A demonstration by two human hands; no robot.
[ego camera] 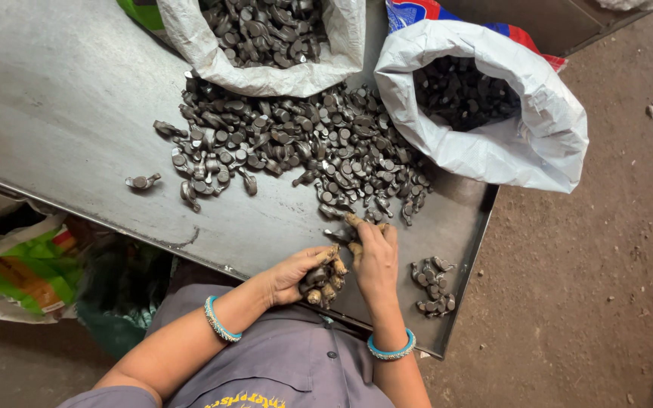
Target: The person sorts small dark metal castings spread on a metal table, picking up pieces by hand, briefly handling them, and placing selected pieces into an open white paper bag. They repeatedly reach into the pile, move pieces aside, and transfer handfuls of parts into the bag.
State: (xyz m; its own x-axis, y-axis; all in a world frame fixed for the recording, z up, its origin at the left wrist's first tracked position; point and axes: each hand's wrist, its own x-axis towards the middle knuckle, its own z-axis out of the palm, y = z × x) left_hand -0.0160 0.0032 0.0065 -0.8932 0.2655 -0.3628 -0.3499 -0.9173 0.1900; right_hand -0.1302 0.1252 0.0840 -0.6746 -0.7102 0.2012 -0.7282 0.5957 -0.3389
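Note:
A big pile of small dark metal forged parts (304, 151) lies spread on a grey metal table (62, 98). My left hand (296, 276) is cupped near the table's front edge and holds several of these parts (319, 281). My right hand (376, 261) sits just beside it, fingers stretched onto the pile's near edge and touching a part (341, 234). Both wrists wear turquoise beaded bangles. A small separate heap of parts (432, 283) lies to the right of my right hand.
Two white woven sacks stand at the table's far side, one (266, 45) spilling parts onto the pile, the other (493, 113) open and part-filled. A single part (143, 181) lies apart at left. Green and white bags (17, 264) sit under the table; dirt floor (591, 287) lies to the right.

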